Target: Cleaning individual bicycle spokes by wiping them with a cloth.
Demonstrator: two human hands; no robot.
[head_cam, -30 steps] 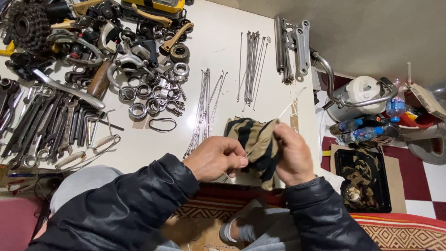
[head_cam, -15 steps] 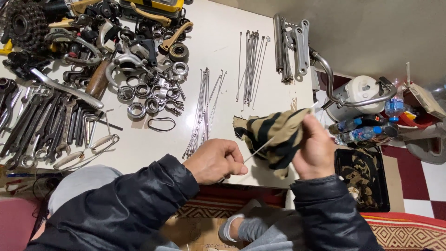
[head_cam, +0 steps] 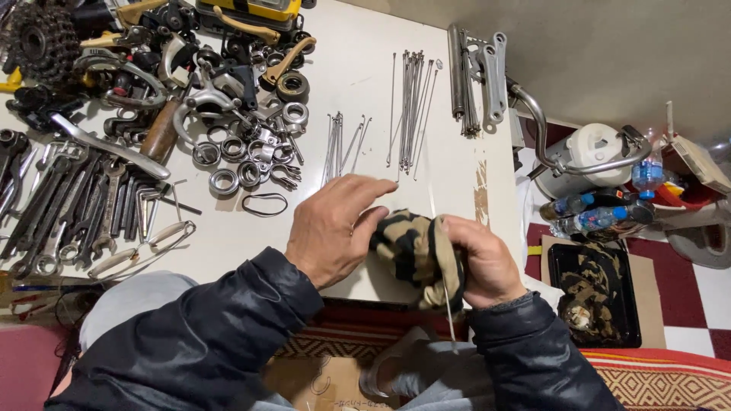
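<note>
My right hand [head_cam: 483, 259] grips a camouflage-patterned rag [head_cam: 415, 251] at the near edge of the white table [head_cam: 358, 68]. A thin metal spoke [head_cam: 442, 266] runs through the rag, its lower end poking out below my right wrist. My left hand [head_cam: 331, 224] rests against the rag's left side, fingers stretched over it. Beyond my hands, a small bundle of spokes [head_cam: 339, 144] and a longer bundle of spokes [head_cam: 411, 106] lie on the table.
Wrenches [head_cam: 61, 205], metal rings and bearings [head_cam: 236, 164], brake parts and a toothed cog set [head_cam: 38, 42] crowd the table's left half. Crank arms [head_cam: 483, 76] lie at the back right. A black tray [head_cam: 594, 293] with another rag, bottles and a white kettle sit on the floor at right.
My right hand has come back down from the raised right position to the table's near edge, bunching the rag against my left hand; the spoke now sticks out below the rag.
</note>
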